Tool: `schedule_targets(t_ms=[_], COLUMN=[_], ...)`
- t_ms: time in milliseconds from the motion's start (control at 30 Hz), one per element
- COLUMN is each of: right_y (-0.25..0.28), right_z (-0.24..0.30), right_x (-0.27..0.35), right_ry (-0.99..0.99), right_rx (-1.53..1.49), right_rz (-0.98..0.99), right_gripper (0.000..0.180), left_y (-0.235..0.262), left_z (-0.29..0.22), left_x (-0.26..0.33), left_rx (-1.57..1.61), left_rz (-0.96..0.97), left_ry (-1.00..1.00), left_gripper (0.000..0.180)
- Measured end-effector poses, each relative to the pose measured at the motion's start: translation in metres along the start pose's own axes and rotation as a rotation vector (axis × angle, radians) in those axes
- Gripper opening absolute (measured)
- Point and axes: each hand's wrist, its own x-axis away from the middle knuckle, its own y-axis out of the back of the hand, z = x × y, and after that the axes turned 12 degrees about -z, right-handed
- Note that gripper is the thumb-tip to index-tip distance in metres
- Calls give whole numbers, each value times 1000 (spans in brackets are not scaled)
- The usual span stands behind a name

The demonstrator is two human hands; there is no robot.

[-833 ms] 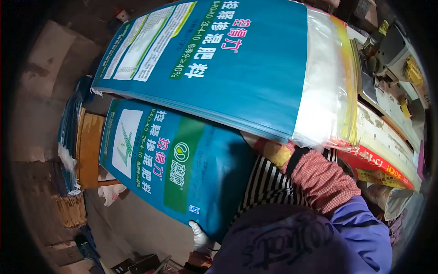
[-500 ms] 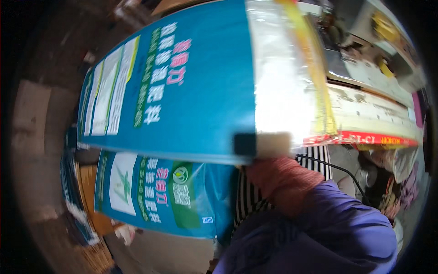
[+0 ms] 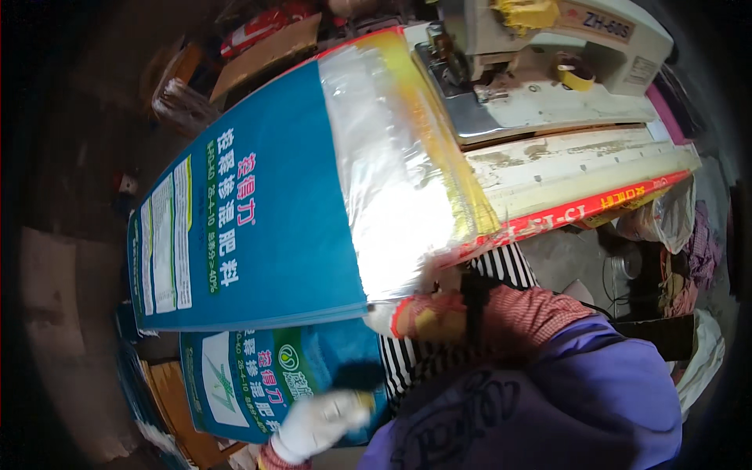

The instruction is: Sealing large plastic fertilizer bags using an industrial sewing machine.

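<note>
A stack of flat blue plastic sacks (image 3: 290,196) with clear and yellow edges lies across the work surface. At its near edge is my right hand (image 3: 382,319), in a pale glove with a red cuff. Its fingers are mostly hidden by the sack edge and the glare, so their grip does not show. My left hand (image 3: 321,427), in a white glove, is low in the view, over a second blue sack (image 3: 313,341) lying below the stack. Motion blurs its fingers, and I see nothing clearly held in it.
A white sewing machine (image 3: 619,47) stands beyond the stack at the right, with a yellow tape roll (image 3: 576,72) on its bed. A whitish board (image 3: 580,160) with a red front edge runs along the right. Cardboard (image 3: 266,59) lies at the far left.
My left hand has come into view at the bottom. The sack stack now sits further left and lower in the picture, and the sewing machine shows more fully. My right hand is further left.
</note>
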Motion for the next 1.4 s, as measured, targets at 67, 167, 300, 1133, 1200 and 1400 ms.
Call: schedule_targets(t_ms=[67, 167, 300, 1133, 1200, 1400], right_y=[52, 129, 161, 235, 230, 232], right_z=[0, 3, -32, -17, -20, -62], right_x=[21, 45, 85, -31, -30, -18], right_ry=[99, 238, 324, -461, -328, -447], right_rx=[26, -116, -756, -686, -249, 176], right_rz=[174, 428, -25, -523, -473, -302], right_gripper=[24, 27, 23, 44, 36, 25], left_y=[-4, -20, -15, 29, 53, 122], left_z=[-44, -88, -89, -101, -89, -70], left_x=[-45, -102, -162, -136, -131, -67], left_rx=[-419, -637, -655, 602, 398, 373], left_rz=[-410, -806, -881, -531, -710, -1049], left_ry=[-519, -993, -839, -692, -816, -1089], left_gripper=[21, 33, 25, 22, 16, 5])
